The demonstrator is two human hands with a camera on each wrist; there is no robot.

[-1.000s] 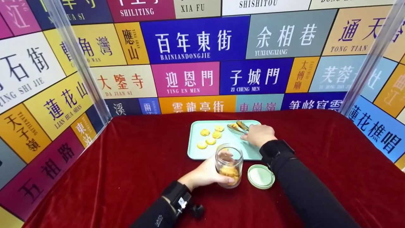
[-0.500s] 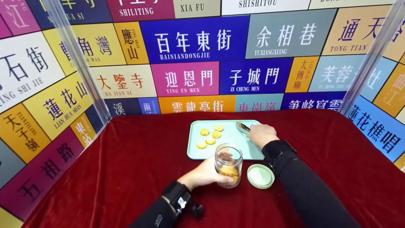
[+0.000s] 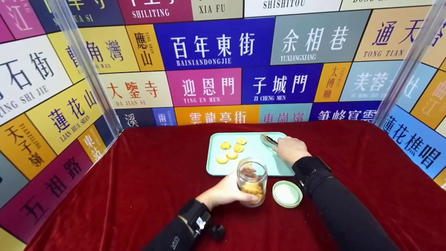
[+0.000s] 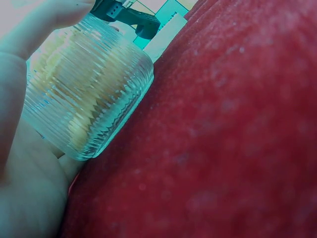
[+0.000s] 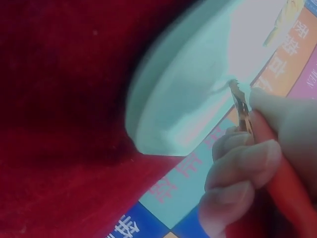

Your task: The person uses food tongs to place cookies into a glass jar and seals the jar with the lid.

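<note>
My left hand [image 3: 223, 190] grips a clear ribbed glass jar [image 3: 250, 174], its lid off and yellow cookies [image 3: 252, 190] inside. In the left wrist view the jar [image 4: 119, 74] stands tilted across the picture, my thumb on its near side. My right hand [image 3: 291, 150] holds metal tongs [image 3: 268, 140] over the right part of a mint-green tray [image 3: 213, 170]. The right wrist view shows curled fingers around the tongs' orange handle [image 5: 285, 186]. Whether anything is between the tips, I cannot tell. Several piped cookies [image 3: 238, 148] lie on the tray's left half.
A pale green round lid [image 3: 287, 194] lies right of the jar, below the tray. Dark red cloth [image 3: 156, 174] covers the table. Behind it stand panels [image 3: 212, 43] with colourful lettered signs, and clear posts [image 3: 87, 69] rise at the back corners.
The tongs' arms, spread a second ago, have come together. A cookie seen beside their tips is no longer visible. My right hand has shifted slightly right; my left hand and the jar stay put.
</note>
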